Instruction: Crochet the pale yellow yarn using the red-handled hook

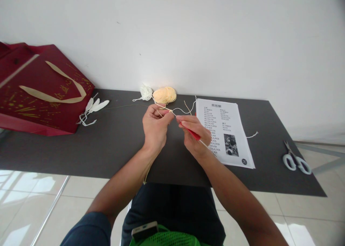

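My right hand (195, 132) is closed around a crochet hook (193, 133) with a red grip, its tip pointing left toward my other hand. My left hand (155, 125) pinches pale yarn (170, 110), with a strand running over its fingers; the fingertips partly hide the worked bit. The two hands nearly meet over the table. Just behind them rest a pale orange yarn ball (165, 95) and a smaller white yarn ball (146, 92). A loose yarn end (145, 182) hangs at the table's front edge under my left wrist.
A printed sheet (237, 131) lies right of my hands, and scissors (296, 161) lie near the right edge. On the left stands a red gift bag (45, 105) with white feather-like pieces (98, 105) beside it. A white wall (172, 37) rises behind the dark table (118, 141).
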